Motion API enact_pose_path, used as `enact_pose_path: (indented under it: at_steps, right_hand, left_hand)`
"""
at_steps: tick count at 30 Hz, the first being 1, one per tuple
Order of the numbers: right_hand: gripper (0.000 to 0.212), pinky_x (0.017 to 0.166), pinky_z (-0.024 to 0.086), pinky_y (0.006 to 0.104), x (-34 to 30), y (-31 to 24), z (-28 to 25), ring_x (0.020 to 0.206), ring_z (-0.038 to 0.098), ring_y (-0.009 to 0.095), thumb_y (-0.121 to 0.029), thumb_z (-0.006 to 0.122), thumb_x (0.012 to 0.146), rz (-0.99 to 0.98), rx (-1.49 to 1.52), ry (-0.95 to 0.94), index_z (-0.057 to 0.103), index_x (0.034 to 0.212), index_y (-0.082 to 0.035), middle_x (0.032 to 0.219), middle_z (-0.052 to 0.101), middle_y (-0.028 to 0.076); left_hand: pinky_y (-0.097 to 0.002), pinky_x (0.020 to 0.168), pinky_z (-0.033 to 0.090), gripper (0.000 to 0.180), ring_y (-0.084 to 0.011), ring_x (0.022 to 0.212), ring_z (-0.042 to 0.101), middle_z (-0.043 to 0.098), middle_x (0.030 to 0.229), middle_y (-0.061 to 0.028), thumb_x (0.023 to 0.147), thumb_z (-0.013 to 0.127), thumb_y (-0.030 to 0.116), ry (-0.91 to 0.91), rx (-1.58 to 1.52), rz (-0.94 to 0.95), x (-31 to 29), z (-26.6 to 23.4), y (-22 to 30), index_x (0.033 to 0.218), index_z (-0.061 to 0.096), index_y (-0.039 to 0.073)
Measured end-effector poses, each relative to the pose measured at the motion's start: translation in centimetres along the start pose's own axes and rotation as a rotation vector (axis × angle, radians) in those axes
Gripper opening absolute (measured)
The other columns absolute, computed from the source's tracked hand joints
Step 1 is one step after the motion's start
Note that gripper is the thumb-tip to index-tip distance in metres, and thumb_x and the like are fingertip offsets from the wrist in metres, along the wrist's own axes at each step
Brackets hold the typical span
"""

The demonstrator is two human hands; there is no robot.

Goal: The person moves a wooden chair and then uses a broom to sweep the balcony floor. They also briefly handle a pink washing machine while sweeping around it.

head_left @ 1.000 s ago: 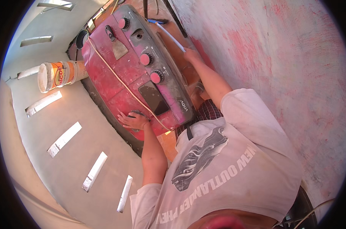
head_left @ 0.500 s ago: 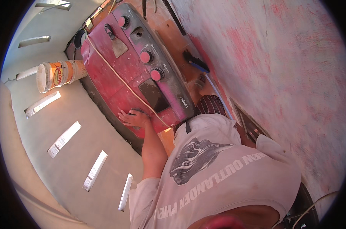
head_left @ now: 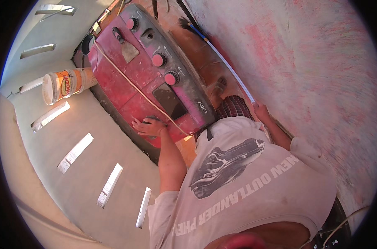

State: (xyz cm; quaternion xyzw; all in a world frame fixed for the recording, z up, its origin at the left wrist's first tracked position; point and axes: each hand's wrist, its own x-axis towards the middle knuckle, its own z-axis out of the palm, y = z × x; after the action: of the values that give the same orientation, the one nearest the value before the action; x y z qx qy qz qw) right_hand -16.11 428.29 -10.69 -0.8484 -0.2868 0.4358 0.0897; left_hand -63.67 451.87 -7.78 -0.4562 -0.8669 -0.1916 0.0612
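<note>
My left hand (head_left: 150, 127) lies with fingers spread on the red lid of a twin-tub washing machine (head_left: 113, 79), beside a dark oval recess. My right hand (head_left: 261, 113) is closed around the near end of a long pale-blue pole (head_left: 228, 66). At the pole's far end is a dark-bristled brush head (head_left: 185, 23), low over the reddish-brown floor (head_left: 178, 31) beside the machine. A putty knife (head_left: 129, 50) with a dark handle lies on the machine's top. A light cord (head_left: 130, 83) runs across the lid.
A white-and-orange bucket (head_left: 51, 89) stands left of the machine. A pale wall with slots (head_left: 82, 182) lies on the left. On the right rises a wall (head_left: 296, 74) streaked with pink. My foot (head_left: 218, 86) is on the floor by the machine's control panel (head_left: 167, 62).
The brush has moved away from me along the floor, toward the machine's far end. My right hand has come into sight on the pole. My left hand stays on the lid.
</note>
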Motion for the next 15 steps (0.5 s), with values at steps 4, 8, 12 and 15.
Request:
enact_pose_path:
  at_steps: [4,8,12,15]
  right_hand:
    - [0.045,0.097,0.048,0.0434,12.8,-12.0,4.2,0.11,0.063,0.04,-0.029,0.045,0.102,-0.283,0.057,0.014,0.053,0.139,-0.005,0.111,0.066,0.027]
    - [0.04,0.099,0.048,0.0489,22.1,-23.3,6.2,0.116,0.06,0.041,-0.026,0.044,0.097,-0.084,0.072,-0.118,0.063,0.126,-0.007,0.123,0.065,0.023]
    - [0.037,0.097,0.05,0.0481,24.8,-28.7,6.4,0.116,0.063,0.036,-0.022,0.046,0.093,-0.085,-0.226,-0.1,0.066,0.122,-0.011,0.125,0.066,0.017]
    - [0.039,0.1,0.048,0.05,24.3,-27.3,6.7,0.119,0.061,0.038,-0.027,0.044,0.096,-0.039,-0.26,-0.149,0.062,0.128,-0.014,0.128,0.064,0.017]
  left_hand:
    - [-0.0577,0.12,0.017,0.051,-0.0285,0.147,0.031,0.039,0.155,-0.0114,0.1,0.039,0.034,-0.001,-0.006,0.017,0.0,0.0,0.0,0.144,0.048,0.008]
    - [-0.0571,0.12,0.015,0.052,-0.0301,0.147,0.031,0.039,0.156,-0.012,0.1,0.039,0.034,-0.015,-0.015,-0.003,0.0,0.0,0.1,0.144,0.047,0.008]
    - [-0.0566,0.12,0.014,0.053,-0.0304,0.147,0.03,0.038,0.156,-0.0122,0.1,0.039,0.034,-0.018,-0.004,-0.014,0.0,0.0,0.2,0.145,0.046,0.009]
    - [-0.0567,0.12,0.014,0.052,-0.0297,0.148,0.03,0.037,0.157,-0.0115,0.1,0.039,0.034,-0.027,-0.005,-0.02,-0.1,0.0,0.1,0.145,0.046,0.009]
